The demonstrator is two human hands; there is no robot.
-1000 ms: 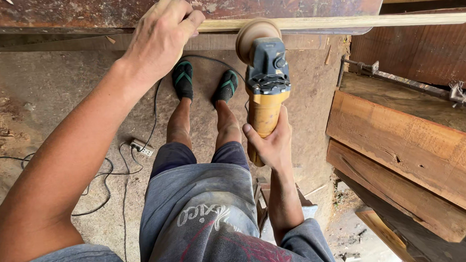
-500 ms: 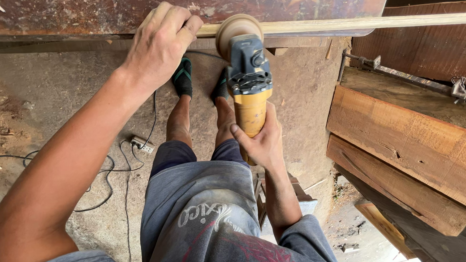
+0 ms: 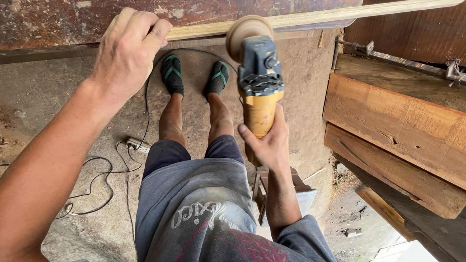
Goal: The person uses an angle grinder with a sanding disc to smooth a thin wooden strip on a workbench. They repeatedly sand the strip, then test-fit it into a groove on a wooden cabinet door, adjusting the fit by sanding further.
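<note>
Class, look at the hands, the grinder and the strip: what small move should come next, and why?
Probably slide the angle grinder rightward along the wooden strip. Its sanding disc sits near the left hand pinning the strip, and a long stretch lies beyond. The right hand grips the handle.

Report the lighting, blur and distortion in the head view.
Head view: soft, even daylight, no hard shadows or glare; a brighter, washed-out patch at the lower right corner. The left hand on the wooden strip and the right hand on the grinder are sharp; the sanding disc looks smooth, spin not readable. Wide-angle stretch enlarges the near left forearm and bows the edges.
</note>
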